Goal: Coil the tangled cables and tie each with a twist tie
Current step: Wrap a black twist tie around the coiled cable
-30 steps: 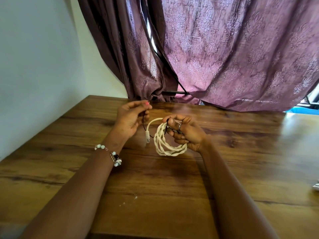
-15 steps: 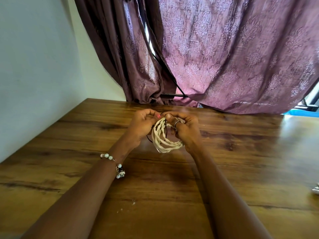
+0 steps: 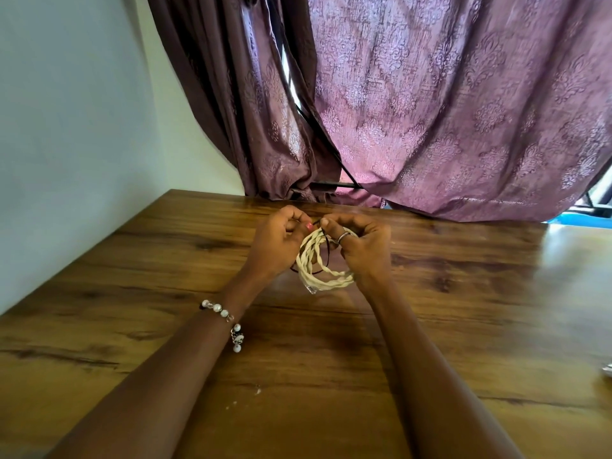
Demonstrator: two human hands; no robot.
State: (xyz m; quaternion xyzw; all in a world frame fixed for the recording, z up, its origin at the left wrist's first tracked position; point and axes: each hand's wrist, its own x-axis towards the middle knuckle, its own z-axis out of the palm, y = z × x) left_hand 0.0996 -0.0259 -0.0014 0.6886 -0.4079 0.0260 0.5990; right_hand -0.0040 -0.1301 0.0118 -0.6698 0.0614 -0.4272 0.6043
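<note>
A cream twisted cable (image 3: 318,270) is wound into a small coil, held just above the wooden table (image 3: 132,293) between both hands. A thin dark twist tie (image 3: 326,251) runs round the coil near its top. My left hand (image 3: 276,246) has its fingers curled, with thumb and fingertips pinching at the top of the coil, where the tie's end is. My right hand (image 3: 359,245), with a ring on it, grips the coil's right side and pinches the tie at the same spot. A clear plug end (image 3: 311,289) hangs under the coil.
A purple patterned curtain (image 3: 430,111) hangs behind the table's far edge, and a pale wall (image 3: 66,127) stands on the left. A small pale object (image 3: 607,371) shows at the right edge of the table.
My left hand has come in from the left to meet my right hand at the top of the coil. The loose cable end that stuck out is now tucked against the coil.
</note>
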